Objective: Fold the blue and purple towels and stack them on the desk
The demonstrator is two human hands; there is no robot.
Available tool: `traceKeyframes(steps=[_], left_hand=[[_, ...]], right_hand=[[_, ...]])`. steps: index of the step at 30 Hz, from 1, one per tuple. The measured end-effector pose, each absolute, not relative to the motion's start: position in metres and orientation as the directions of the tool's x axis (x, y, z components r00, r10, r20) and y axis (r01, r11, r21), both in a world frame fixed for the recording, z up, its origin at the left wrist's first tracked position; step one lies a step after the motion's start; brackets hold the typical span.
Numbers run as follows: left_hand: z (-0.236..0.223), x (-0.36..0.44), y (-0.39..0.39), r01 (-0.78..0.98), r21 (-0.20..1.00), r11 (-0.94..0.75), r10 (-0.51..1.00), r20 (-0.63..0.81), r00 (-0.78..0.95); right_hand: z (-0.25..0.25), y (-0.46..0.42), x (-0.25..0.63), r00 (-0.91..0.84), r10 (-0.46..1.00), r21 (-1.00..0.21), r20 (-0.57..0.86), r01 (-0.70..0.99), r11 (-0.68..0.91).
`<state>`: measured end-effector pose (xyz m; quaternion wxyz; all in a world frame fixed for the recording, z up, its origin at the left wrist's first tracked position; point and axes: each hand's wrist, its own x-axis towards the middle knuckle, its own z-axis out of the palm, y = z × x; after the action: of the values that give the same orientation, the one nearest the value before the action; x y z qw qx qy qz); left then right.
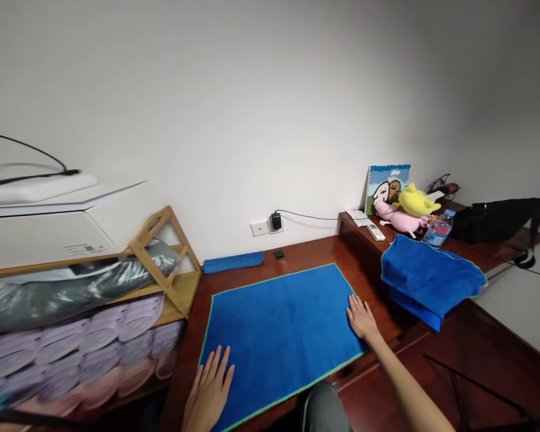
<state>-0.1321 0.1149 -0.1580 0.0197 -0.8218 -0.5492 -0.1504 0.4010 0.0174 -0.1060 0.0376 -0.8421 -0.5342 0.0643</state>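
A blue towel with a green hem (279, 324) lies spread flat on the dark wooden surface (310, 252). My left hand (209, 390) rests flat on its near left corner, fingers stretched out. At the towel's right edge lies my right hand (361, 317), also flat with fingers apart. Neither hand holds anything. A pile of folded blue towels (427, 276) sits on the raised step to the right. A rolled blue towel (233, 262) lies by the wall.
A wooden shelf (171, 264) with bagged pink and grey items stands at left, a white box (45, 234) on top. Plush toys (409, 210), a picture, a water bottle (438, 229), a remote and a black bag (499, 219) sit at the back right. A charger is plugged into the wall socket (276, 222).
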Motion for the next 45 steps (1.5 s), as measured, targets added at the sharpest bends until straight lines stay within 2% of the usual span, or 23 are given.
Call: traceKeyframes(steps=[2,4,7,9,12,14,18,21,24,26,29,32,35,38,45], left_hand=[[-0.151,-0.118,0.113,0.901,0.145,-0.408,0.888,0.291,0.355],[-0.141,-0.088,0.107,0.882,0.162,-0.443,0.871,0.309,0.381],[-0.124,-0.018,0.094,0.797,0.183,-0.576,0.81,0.263,0.525],[-0.115,0.028,0.086,0.731,0.192,-0.654,0.756,0.205,0.622],[-0.116,0.057,0.082,0.72,0.202,-0.664,0.747,0.146,0.648],[-0.124,0.04,0.085,0.768,0.184,-0.613,0.79,0.155,0.593],[-0.148,-0.057,0.097,0.904,0.134,-0.406,0.901,0.222,0.372],[-0.16,-0.139,0.104,0.952,0.118,-0.283,0.928,0.285,0.24],[-0.157,-0.18,0.11,0.966,0.107,-0.237,0.926,0.325,0.191],[-0.147,-0.17,0.11,0.962,0.105,-0.253,0.91,0.363,0.2],[-0.128,-0.099,0.105,0.935,0.132,-0.329,0.886,0.385,0.257],[-0.117,-0.007,0.093,0.828,0.174,-0.533,0.826,0.318,0.465],[-0.12,0.047,0.085,0.764,0.206,-0.612,0.788,0.247,0.564],[-0.132,0.036,0.089,0.796,0.204,-0.57,0.818,0.23,0.527],[-0.151,-0.109,0.116,0.947,0.124,-0.297,0.935,0.238,0.262]], right_hand=[[-0.1,0.024,0.365,0.395,0.918,-0.154,-0.023,0.906,-0.394],[-0.098,0.033,0.316,0.29,0.956,-0.223,0.045,0.936,-0.274],[-0.098,0.045,0.248,0.098,0.985,-0.326,0.14,0.944,-0.048],[-0.099,0.05,0.225,0.064,0.986,-0.357,0.157,0.934,-0.004],[-0.101,0.048,0.23,0.133,0.986,-0.351,0.097,0.932,-0.091],[-0.104,0.044,0.246,0.165,0.985,-0.329,0.056,0.934,-0.138],[-0.107,0.039,0.262,0.164,0.986,-0.301,0.022,0.942,-0.15],[-0.107,0.039,0.258,0.164,0.987,-0.286,0.005,0.946,-0.155],[-0.105,0.04,0.254,0.166,0.986,-0.276,-0.004,0.948,-0.161],[-0.104,0.04,0.253,0.171,0.985,-0.272,-0.004,0.948,-0.166],[-0.102,0.039,0.252,0.179,0.984,-0.265,-0.011,0.948,-0.176],[-0.101,0.039,0.252,0.176,0.984,-0.254,-0.02,0.951,-0.176],[-0.104,0.04,0.254,0.169,0.986,-0.252,-0.006,0.954,-0.165],[-0.109,0.042,0.256,0.163,0.987,-0.269,0.004,0.95,-0.156],[-0.105,0.042,0.252,0.202,0.978,-0.252,-0.047,0.945,-0.207]])
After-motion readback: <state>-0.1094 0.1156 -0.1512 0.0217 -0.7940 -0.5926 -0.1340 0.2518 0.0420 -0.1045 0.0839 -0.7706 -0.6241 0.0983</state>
